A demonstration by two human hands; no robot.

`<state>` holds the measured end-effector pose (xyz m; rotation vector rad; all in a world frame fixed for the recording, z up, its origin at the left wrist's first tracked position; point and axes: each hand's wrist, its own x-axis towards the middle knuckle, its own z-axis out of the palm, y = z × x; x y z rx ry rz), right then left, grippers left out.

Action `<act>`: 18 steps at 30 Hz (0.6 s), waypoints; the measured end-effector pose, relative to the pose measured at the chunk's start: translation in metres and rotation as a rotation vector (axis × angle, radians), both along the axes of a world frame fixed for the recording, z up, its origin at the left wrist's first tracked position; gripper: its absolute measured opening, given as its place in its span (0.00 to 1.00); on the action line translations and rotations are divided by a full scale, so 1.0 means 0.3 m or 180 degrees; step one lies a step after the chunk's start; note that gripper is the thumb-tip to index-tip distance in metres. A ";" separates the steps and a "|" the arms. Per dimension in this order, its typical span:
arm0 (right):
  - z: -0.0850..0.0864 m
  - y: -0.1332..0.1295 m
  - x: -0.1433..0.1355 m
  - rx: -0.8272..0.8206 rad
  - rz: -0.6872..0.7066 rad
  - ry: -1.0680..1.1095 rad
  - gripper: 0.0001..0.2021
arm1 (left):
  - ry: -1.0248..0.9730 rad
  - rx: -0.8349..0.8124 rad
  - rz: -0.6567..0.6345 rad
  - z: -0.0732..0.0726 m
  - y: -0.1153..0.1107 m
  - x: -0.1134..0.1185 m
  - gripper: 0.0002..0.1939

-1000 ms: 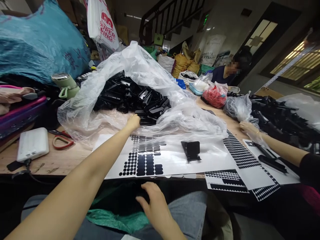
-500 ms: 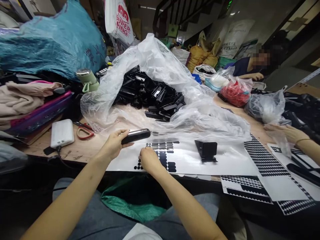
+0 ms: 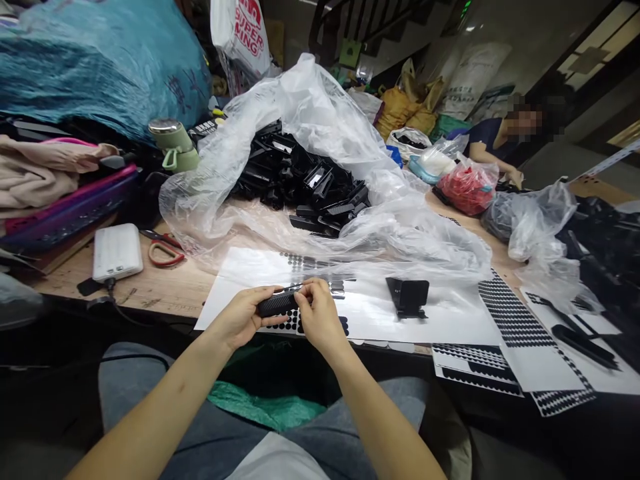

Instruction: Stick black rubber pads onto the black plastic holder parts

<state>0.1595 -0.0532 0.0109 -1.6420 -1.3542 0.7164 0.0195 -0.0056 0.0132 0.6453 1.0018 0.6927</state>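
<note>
My left hand (image 3: 245, 313) holds a black plastic piece (image 3: 277, 304) with a ribbed side, thumb above and fingers beneath. At its right end my right hand (image 3: 320, 310) is closed, thumb and fingertips pressed against the piece. Whether a small sticker lies between those fingertips is hidden. Beneath both hands is a white sheet (image 3: 225, 273) bearing rows of black round and oblong stickers (image 3: 287, 323). A black folding stand (image 3: 413, 297) stands upright on the right part of this sheet.
Behind the hands, a clear plastic bag (image 3: 310, 100) lies open around a heap of black plastic parts (image 3: 300, 177). Red-handled scissors (image 3: 165, 253) and a white power bank (image 3: 118, 252) lie at left. More sticker sheets (image 3: 520, 313) overhang the right edge. Another person (image 3: 493, 143) sits far right.
My right hand has risen from the sticker sheet to the black plastic piece. My left hand has brought the piece lower and rightward, turning its ribbed side into view. A co-worker's hand at right is gone.
</note>
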 end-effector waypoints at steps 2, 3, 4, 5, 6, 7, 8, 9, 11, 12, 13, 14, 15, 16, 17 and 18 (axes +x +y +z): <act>-0.004 -0.010 0.000 0.0006 -0.0027 -0.0029 0.05 | 0.0017 -0.0009 0.0019 0.005 -0.009 0.010 0.06; -0.005 -0.017 0.000 0.0018 -0.0039 -0.0044 0.06 | 0.0031 -0.0012 0.0037 0.006 -0.013 0.015 0.06; -0.006 -0.024 -0.002 0.0032 -0.0057 -0.0062 0.06 | 0.0045 -0.0011 0.0050 0.006 -0.016 0.021 0.06; -0.008 -0.031 -0.002 0.0046 -0.0069 -0.0089 0.06 | 0.0059 -0.0016 0.0042 0.005 -0.019 0.027 0.06; -0.013 -0.038 0.000 0.0065 -0.0082 -0.0130 0.06 | 0.0076 -0.0026 0.0012 0.003 -0.021 0.034 0.06; -0.019 -0.043 0.007 0.0090 -0.0093 -0.0181 0.05 | 0.0098 -0.0032 -0.0024 0.000 -0.023 0.042 0.06; -0.028 -0.045 0.020 0.0114 -0.0129 -0.0242 0.04 | 0.0127 -0.0035 -0.0044 -0.003 -0.023 0.051 0.06; -0.039 -0.043 0.042 0.0113 -0.0225 -0.0315 0.03 | 0.0167 -0.0040 -0.0048 -0.008 -0.023 0.059 0.06; -0.066 -0.027 0.110 -0.0062 -0.0624 -0.0554 0.05 | 0.0252 -0.0071 -0.0050 -0.019 -0.021 0.076 0.06; -0.081 -0.013 0.154 -0.0258 -0.0901 -0.0723 0.07 | 0.0276 -0.0096 -0.0076 -0.026 -0.019 0.083 0.06; -0.095 0.005 0.201 -0.0512 -0.1151 -0.0943 0.09 | 0.0289 -0.0130 -0.0126 -0.032 -0.017 0.088 0.07; -0.109 0.024 0.247 -0.0770 -0.1324 -0.1162 0.11 | 0.0289 -0.0159 -0.0186 -0.038 -0.015 0.092 0.07; -0.121 0.044 0.288 -0.0976 -0.1432 -0.1322 0.12 | 0.0265 -0.0180 -0.0262 -0.044 -0.014 0.095 0.07; -0.132 0.063 0.322 -0.1107 -0.1481 -0.1404 0.12 | 0.0231 -0.0183 -0.0339 -0.049 -0.014 0.097 0.08; -0.141 0.079 0.347 -0.1196 -0.1494 -0.1435 0.12 | 0.0202 -0.0171 -0.0417 -0.053 -0.014 0.098 0.10; -0.149 0.093 0.363 -0.1241 -0.1483 -0.1421 0.12 | 0.0185 -0.0138 -0.0492 -0.056 -0.016 0.099 0.13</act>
